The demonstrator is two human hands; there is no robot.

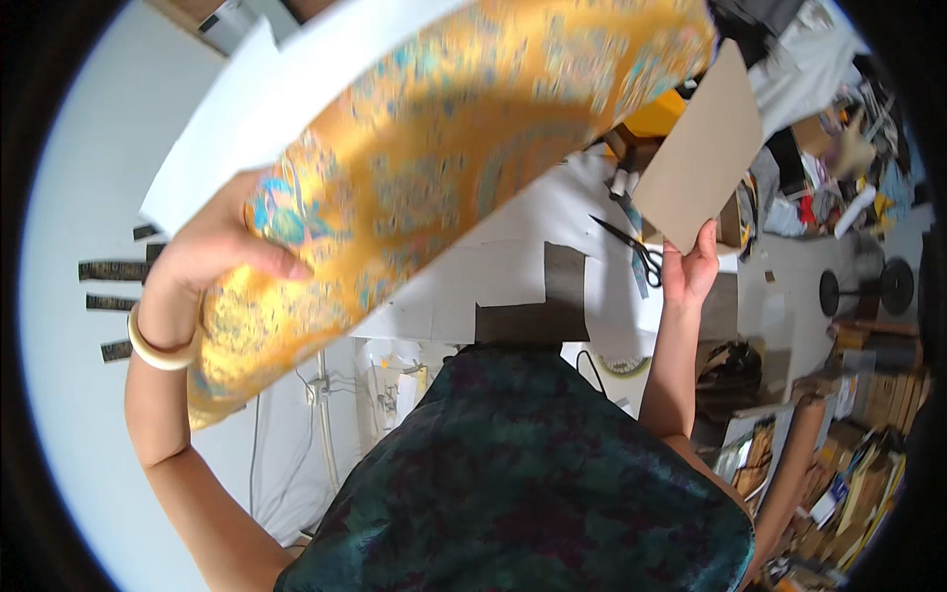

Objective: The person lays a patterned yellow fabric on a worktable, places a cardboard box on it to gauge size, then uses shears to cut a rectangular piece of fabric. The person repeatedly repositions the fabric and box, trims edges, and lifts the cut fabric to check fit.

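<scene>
My left hand (219, 237), a pale bangle at its wrist, grips a large piece of golden brocade fabric (424, 187) by its left end, thumb on the patterned face. Blue, pink and green motifs cover the cloth, which is raised and stretches across the upper view. Behind its upper edge shows a white sheet (222, 128); whether the two are joined I cannot tell. On the right, my right hand (692, 264) pinches the lower end of a stiff tan board (705, 148), holding it up at a slant. Black scissors (623, 240) lie just left of that hand.
Below the fabric is a white work table (444, 286) with grey patches (564, 281). Dark strips (113, 271) hang at the far left. A cardboard box (730, 222) stands behind the board. Clutter and a brown roll (792, 464) fill the right side.
</scene>
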